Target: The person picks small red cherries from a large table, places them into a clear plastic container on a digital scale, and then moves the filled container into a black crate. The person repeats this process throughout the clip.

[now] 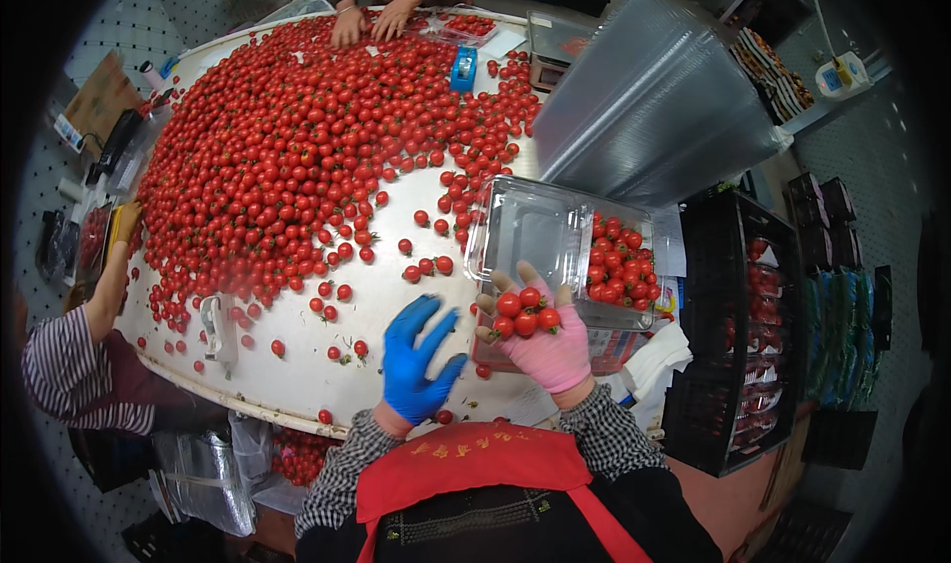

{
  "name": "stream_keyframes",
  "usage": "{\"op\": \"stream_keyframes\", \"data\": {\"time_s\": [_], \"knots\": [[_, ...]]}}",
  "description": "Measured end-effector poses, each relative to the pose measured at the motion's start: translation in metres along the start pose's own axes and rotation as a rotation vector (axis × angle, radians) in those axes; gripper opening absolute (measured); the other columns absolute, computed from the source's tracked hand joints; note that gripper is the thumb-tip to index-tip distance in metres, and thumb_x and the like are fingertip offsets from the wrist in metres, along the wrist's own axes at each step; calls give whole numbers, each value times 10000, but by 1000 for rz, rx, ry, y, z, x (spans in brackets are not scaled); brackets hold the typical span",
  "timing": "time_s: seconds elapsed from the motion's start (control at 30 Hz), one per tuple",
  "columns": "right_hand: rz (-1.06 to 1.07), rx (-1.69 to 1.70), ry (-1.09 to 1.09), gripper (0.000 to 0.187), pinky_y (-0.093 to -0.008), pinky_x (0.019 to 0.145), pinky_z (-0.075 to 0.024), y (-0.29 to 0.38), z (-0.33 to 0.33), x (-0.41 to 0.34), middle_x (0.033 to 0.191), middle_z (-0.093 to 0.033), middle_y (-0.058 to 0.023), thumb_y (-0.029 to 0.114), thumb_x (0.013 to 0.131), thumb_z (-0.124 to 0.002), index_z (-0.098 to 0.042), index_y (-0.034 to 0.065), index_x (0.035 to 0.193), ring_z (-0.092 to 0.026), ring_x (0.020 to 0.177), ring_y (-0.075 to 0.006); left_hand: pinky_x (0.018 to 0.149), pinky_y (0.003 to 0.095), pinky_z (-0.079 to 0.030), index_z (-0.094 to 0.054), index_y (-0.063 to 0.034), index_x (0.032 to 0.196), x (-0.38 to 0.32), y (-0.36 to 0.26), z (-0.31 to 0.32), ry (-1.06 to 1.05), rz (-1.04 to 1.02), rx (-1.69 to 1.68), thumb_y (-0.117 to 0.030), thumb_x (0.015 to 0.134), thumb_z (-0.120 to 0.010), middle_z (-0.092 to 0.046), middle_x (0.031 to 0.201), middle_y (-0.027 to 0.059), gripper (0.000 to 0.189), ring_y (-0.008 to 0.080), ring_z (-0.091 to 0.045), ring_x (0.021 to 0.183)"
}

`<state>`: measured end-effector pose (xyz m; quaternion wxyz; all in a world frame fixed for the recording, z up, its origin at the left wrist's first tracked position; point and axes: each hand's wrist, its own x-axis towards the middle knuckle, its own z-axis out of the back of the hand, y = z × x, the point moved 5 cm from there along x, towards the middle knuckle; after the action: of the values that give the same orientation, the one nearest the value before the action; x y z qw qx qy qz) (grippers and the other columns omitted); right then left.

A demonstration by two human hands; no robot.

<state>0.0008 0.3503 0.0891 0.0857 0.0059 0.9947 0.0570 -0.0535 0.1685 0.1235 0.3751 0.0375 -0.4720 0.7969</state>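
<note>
My left hand (421,359), in a blue glove, hovers over the white table (401,191) with fingers apart and nothing in it. Palm up, my right hand (553,340) wears a pink fingerless glove and cradles several cherry tomatoes (526,312). Just beyond it lies an opened clear plastic clamshell box (520,221); its right half holds cherry tomatoes (620,262), while the left half shows none. Beneath the box, a red scale (605,344) with number keys is partly hidden. A large heap of cherry tomatoes (297,154) spreads across the table to the left.
A blue tape dispenser (463,69) and a pale one (218,329) stand among the tomatoes. Tall stacked clear clamshells (661,95) rise at the right, near a black crate (732,333) of packed boxes. Co-workers' hands (375,22) work across the table; another person (82,362) is at left.
</note>
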Motion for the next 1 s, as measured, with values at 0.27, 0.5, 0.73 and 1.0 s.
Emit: {"op": "stream_keyframes", "data": {"time_s": [0.27, 0.5, 0.73, 1.0], "knots": [[-94, -228, -171, 736, -425, 1178, -304, -31, 11, 0, 1496, -457, -110, 625, 1036, -295, -329, 91, 1541, -423, 1384, -284, 1110, 613, -313, -626, -106, 1143, 41, -36, -46, 212, -207, 282, -195, 772, -768, -470, 1467, 195, 407, 433, -382, 1418], [-285, -231, 78, 750, -476, 1145, -355, -66, 22, 17, 1483, -459, -167, 629, 1032, -300, -307, 74, 1538, -432, 1380, -309, 1115, 572, -348, -635, -86, 1177, -1, -20, 14, -11, -64, 26, -123, 766, -770, -517, 1426, 182, 433, 444, -438, 1381], [-434, -91, -95, 804, -641, 1139, -299, -110, 51, 37, 1595, -266, -219, 667, 1014, -248, -216, 77, 1560, -338, 1421, -452, 1118, 481, -385, -629, -30, 1132, -158, 49, 115, -306, 486, 362, -44, 774, -748, -497, 1430, 228, 377, 425, -460, 1360], [-459, -109, -78, 784, -607, 1185, -241, -132, 40, 52, 1616, -198, -244, 610, 1038, -264, -176, 38, 1568, -258, 1467, -453, 1088, 438, -416, -518, -1, 1401, -288, 90, 139, -366, 907, 481, -113, 892, -687, -502, 1448, 209, 548, 361, -495, 1332]]}}
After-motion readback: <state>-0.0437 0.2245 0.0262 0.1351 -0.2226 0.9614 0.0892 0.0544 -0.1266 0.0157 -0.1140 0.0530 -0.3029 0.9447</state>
